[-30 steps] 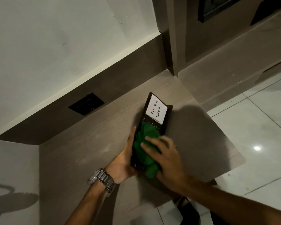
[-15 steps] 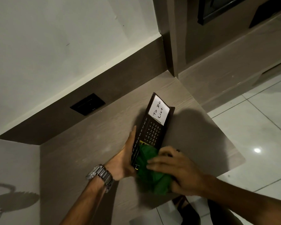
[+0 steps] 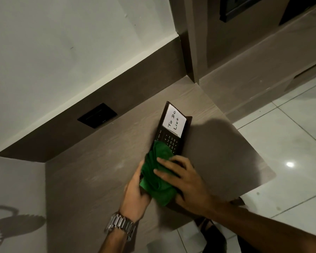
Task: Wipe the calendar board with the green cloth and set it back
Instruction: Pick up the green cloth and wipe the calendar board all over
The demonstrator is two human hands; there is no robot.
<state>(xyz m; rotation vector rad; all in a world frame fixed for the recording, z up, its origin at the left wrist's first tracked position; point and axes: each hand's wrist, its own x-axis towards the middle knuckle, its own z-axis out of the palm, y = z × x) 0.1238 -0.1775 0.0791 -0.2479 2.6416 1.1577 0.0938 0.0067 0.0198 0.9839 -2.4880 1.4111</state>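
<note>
Desktop (image 3: 98, 179) in grey wood grain lies under both hands, with pale floor tiles (image 3: 290, 143) to their right. The left hand (image 3: 135, 195) grips the near edge of the calendar board (image 3: 171, 143). The right hand (image 3: 186, 181), fingers fairly straight, presses the green cloth (image 3: 158, 181) onto it.

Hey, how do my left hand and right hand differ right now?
The left hand wears a metal watch; the right hand's wrist is bare. The left hand holds the calendar board by its edge; the right hand presses flat on the green cloth. Both sit at the board's near end.
</note>
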